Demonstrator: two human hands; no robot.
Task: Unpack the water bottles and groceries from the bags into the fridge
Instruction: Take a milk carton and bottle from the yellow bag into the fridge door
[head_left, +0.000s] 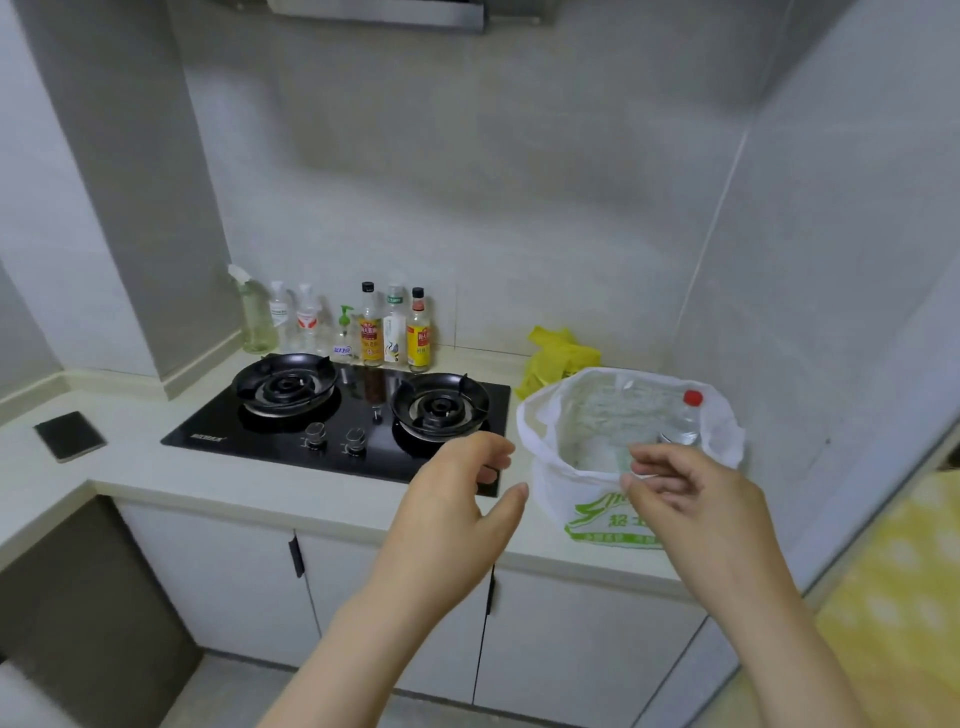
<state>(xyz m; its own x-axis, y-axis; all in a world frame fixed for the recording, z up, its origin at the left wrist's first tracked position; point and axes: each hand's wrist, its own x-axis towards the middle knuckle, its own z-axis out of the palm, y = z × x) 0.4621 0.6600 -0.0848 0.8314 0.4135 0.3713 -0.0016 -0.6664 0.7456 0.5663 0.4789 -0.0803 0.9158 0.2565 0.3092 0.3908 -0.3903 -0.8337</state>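
Note:
A white plastic bag with green print stands open on the counter right of the stove. A clear water bottle with a red cap stands upright inside it at the right. My right hand hovers at the bag's near rim, fingers curled loosely, holding nothing that I can see. My left hand is just left of the bag over the counter edge, fingers apart and empty. A crumpled yellow bag lies behind the white one. No fridge is in view.
A black two-burner gas stove fills the counter's middle. Several sauce and cleaner bottles line the back wall. A black wallet-like item lies at the left. White cabinet doors are below. A yellow patterned surface is at right.

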